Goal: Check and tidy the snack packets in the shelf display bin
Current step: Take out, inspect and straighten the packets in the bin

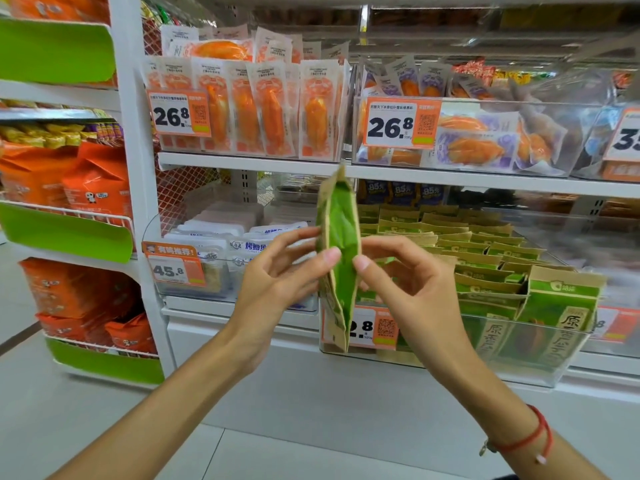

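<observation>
Both forearms reach forward and up. Left hand and right hand pinch a green-and-tan snack packet between thumb and fingers, seen edge-on, long axis upright and its top leaning slightly left, in front of the clear display bin of matching packets.

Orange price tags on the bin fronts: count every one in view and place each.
6. Two marked 26.8 on the upper shelf, one cut off at upper right, 45.8 at lower left, one behind the held packet, one at lower right. More may be hidden.
</observation>
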Demonstrator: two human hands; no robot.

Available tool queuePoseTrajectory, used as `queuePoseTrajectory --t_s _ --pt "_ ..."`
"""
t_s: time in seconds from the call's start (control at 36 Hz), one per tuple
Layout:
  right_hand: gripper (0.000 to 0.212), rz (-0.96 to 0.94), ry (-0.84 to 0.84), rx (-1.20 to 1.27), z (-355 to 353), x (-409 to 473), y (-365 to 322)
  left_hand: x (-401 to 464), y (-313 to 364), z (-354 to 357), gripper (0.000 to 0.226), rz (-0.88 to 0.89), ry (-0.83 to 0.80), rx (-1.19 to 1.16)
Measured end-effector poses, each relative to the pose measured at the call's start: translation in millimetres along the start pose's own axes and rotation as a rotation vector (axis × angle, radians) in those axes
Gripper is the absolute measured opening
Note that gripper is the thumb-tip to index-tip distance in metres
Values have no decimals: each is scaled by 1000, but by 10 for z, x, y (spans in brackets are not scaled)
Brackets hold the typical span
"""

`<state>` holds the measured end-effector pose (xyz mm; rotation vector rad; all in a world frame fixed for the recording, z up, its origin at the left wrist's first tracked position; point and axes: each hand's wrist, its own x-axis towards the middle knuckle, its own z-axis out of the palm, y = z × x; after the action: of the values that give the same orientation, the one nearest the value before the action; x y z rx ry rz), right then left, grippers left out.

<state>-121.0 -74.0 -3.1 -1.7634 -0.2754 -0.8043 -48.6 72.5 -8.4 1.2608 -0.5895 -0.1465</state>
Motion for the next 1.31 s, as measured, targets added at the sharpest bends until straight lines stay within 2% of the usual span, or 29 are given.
queuePoseTrajectory --t_s 0.17,0.39,0.53,0.64,0.78,0.83,0.92,1.0,1.06,1.11,1.22,1.31 --pt "24 96 -100 -72 19 1 62 3 -8 3 46 11 122 -123" --pt "56 314 -268 -7 2 24 106 4 -26 30 49 0 66 -137" --pt "67 362 -262 20 -2 41 94 -7 -36 31 41 -4 18 -164" --pt "78 401 -275 26 6 45 102 -21 -41 53 44 -2 -23 -188" --pt "64 384 -277 48 2 59 75 -13 -57 68 41 20 -46 -166" --pt "67 379 -257 36 3 61 84 -13 -66 76 43 12 -39 -125" --pt "77 305 -149 -138 18 46 98 -7 -71 90 45 37 2 -18" --pt "83 103 -43 -503 14 14 141 8 -84 100 52 50 58 -2" --pt "87 16 0 -631 8 9 187 13 -99 99 50 48 92 -22" --pt "78 -31 36 -616 -6 20 219 22 -121 82 47 45 114 2" --pt "42 -28 76 -421 -47 50 167 42 -134 24 44 -5 87 -6" --pt "38 89 73 -233 -70 77 113 48 -122 13 40 -33 55 -24"
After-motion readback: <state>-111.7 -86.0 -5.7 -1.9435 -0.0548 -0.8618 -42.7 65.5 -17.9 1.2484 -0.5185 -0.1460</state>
